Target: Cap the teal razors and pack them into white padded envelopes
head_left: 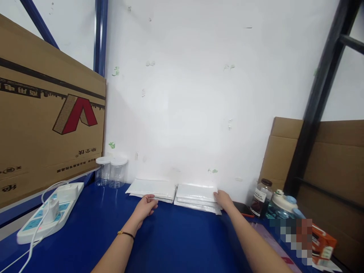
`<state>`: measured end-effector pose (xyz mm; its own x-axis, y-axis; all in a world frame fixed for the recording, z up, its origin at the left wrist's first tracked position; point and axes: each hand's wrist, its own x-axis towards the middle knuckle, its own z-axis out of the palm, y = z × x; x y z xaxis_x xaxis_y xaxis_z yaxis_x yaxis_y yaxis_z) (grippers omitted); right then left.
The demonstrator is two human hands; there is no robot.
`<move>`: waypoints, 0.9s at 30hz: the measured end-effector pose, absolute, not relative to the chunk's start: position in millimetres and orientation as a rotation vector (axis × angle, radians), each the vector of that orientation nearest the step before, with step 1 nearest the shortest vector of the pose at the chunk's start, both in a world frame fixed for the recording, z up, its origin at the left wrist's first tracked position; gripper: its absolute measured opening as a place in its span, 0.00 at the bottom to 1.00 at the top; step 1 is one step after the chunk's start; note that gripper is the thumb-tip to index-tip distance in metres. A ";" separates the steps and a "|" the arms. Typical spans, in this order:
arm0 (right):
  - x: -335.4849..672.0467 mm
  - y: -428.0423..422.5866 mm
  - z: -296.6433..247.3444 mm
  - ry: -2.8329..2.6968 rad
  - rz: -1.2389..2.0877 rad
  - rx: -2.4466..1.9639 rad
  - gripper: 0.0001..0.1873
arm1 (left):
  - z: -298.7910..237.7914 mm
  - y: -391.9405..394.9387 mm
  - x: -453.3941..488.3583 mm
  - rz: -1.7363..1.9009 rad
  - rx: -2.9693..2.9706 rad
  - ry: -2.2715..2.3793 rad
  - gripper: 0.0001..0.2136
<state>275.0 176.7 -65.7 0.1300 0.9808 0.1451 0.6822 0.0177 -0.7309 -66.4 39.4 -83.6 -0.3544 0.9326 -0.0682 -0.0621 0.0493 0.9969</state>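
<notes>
Two low stacks of flat white sheets or pouches lie side by side on the blue tabletop against the wall. The left stack (153, 187) has a slightly uneven front edge. My left hand (145, 207) is just in front of it, fingers loosely bent and a little apart, with nothing visible in them; whether the fingertips touch the stack is unclear. The right stack (196, 192) has its lower layers sticking out toward me. At its right edge, my right hand (223, 200) grips the side with thumb and fingers; the fingertips are partly hidden.
Two clear lidded jars (118, 174) stand left of the stacks. A white power strip (68, 201) with plugged cables lies at left, below a big cardboard box (42, 113). At right are a phone (243, 209), a brown-capped bottle (260, 197), a teal jug (281, 206) and an orange box (322, 242).
</notes>
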 end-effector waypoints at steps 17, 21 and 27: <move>70.6 142.1 -58.6 -2.710 -0.178 -1.005 0.11 | -94.1 41.3 -72.0 1.579 0.495 1.107 0.22; 66.4 143.3 -41.4 -2.591 -0.199 -1.060 0.15 | -89.8 44.9 -72.8 1.633 0.476 1.227 0.26; 109.1 102.5 1.3 -2.099 0.177 -0.806 0.13 | -70.7 34.9 -69.3 1.821 0.424 1.013 0.28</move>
<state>109.1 102.5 1.3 -0.4238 0.6038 0.6751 0.4822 0.7814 -0.3962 -69.3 34.9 -70.7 -0.4666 0.8727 -0.1437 -0.5823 -0.1808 0.7926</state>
